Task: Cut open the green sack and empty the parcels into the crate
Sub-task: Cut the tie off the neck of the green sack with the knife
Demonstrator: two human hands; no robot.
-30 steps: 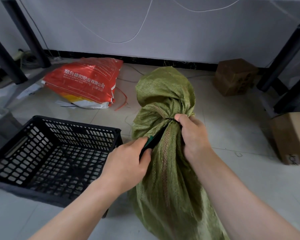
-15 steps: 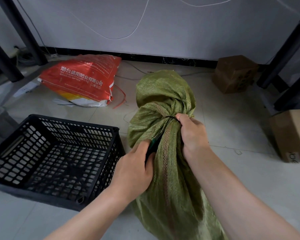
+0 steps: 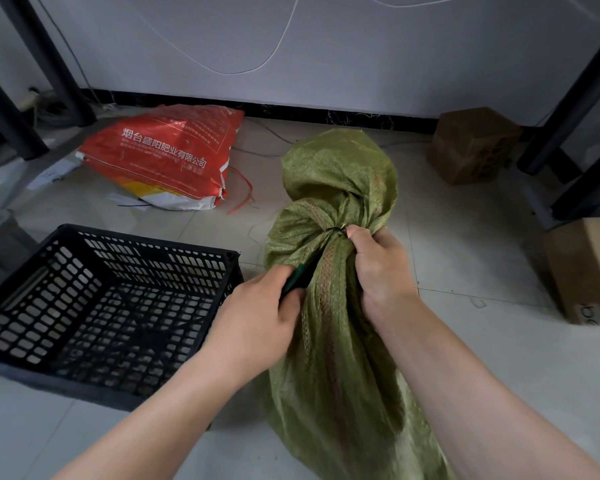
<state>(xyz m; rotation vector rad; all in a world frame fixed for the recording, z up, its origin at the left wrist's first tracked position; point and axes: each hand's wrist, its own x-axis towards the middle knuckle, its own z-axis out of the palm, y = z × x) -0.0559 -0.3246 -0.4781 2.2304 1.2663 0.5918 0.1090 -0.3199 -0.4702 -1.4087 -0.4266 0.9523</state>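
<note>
A green woven sack (image 3: 333,358) stands upright on the floor, its neck bunched and bound by a dark tie (image 3: 334,231). My right hand (image 3: 378,268) grips the gathered neck just below the tie. My left hand (image 3: 257,323) is shut on a green-handled cutter (image 3: 297,277), whose dark blade points up along the sack toward the tie. A black slotted plastic crate (image 3: 101,296) sits on the floor to the left of the sack, with nothing in it. The parcels are hidden inside the sack.
A red printed sack (image 3: 167,157) lies on the floor behind the crate. Cardboard boxes stand at the back right (image 3: 471,147) and the right edge (image 3: 589,271). Dark rack legs rise at both sides (image 3: 575,98).
The view has drifted slightly; the sack's neck has shifted a little to the right and its top leans back. Both hands keep their grips, and the cutter still points at the tie.
</note>
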